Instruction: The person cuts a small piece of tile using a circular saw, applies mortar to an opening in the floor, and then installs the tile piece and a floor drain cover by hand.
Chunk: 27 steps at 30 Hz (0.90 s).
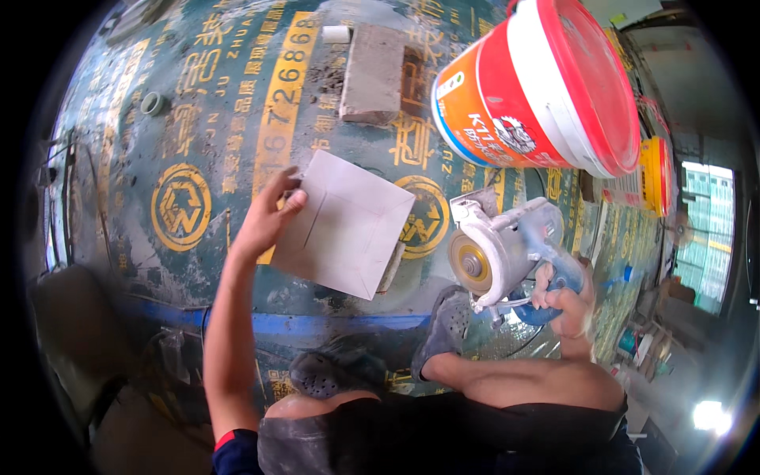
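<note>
A light square tile [348,222] with thin lines marked on it lies tilted on the green floor covering, in front of my feet. Another piece [392,269] shows from under its right edge. My left hand [273,212] is at the tile's left edge, thumb and fingers apart; whether it touches the tile I cannot tell. My right hand [564,299] grips the rear handle of a dusty handheld tile cutter [514,245]. The cutter's round blade [471,263] faces left, right of the tile and apart from it. Whether the blade spins, I cannot tell.
A red and white bucket [546,87] stands beyond the cutter, with a yellow bucket [653,176] farther right. A grey slab [372,75] lies ahead, beside crumbs of debris. At the left is a small pipe ring [153,103]. My shoes [447,324] stand close to the cutter.
</note>
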Each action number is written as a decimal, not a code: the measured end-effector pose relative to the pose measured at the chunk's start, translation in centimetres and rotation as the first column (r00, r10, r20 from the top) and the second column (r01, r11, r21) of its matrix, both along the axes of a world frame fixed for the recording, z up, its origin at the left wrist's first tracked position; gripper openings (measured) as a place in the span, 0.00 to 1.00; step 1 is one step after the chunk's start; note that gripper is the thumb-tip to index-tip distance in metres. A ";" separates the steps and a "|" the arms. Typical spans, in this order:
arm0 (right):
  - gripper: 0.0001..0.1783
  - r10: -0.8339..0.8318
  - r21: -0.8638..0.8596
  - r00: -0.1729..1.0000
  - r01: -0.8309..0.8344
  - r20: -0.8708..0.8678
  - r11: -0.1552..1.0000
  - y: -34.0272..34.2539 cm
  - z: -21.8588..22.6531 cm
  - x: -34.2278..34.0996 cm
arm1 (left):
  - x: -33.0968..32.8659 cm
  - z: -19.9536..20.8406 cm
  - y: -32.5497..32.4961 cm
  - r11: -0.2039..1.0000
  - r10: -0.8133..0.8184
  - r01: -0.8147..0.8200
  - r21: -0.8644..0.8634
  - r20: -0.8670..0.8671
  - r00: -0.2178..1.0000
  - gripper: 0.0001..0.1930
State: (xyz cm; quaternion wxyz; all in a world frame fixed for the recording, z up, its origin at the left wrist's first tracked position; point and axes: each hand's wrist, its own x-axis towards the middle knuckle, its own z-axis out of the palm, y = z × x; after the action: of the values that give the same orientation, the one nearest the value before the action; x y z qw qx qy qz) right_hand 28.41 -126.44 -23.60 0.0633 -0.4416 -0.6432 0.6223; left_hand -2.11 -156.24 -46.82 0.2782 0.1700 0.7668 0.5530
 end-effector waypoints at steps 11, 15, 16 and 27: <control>0.27 0.263 -0.168 0.957 -0.281 -0.123 0.945 -1.8 -1.8 -6.9 | 18.7 -1.6 -2.4 0.827 0.298 -0.531 0.187 0.656 0.694 0.12; 0.27 0.365 -0.126 0.924 -0.379 -0.117 0.917 -2.0 -2.5 -8.7 | 17.9 0.5 -1.3 0.839 0.398 -0.543 0.029 0.649 0.649 0.12; 0.26 0.390 -0.111 0.913 -0.403 -0.120 0.909 -2.2 -2.6 -9.1 | 17.9 0.8 -1.1 0.858 0.410 -0.514 -0.015 0.623 0.666 0.11; 0.15 0.697 0.060 0.713 -0.695 -0.070 0.717 -4.8 -5.3 -13.5 | 16.8 1.7 -1.0 0.908 0.384 -0.407 -0.102 0.592 0.708 0.14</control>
State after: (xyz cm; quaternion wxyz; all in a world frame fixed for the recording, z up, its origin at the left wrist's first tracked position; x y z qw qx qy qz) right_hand 14.89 -131.23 -28.92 -0.1410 -0.1387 -0.7676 0.6096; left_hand 14.64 -157.25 -45.11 0.3781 -0.1769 0.6471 0.6380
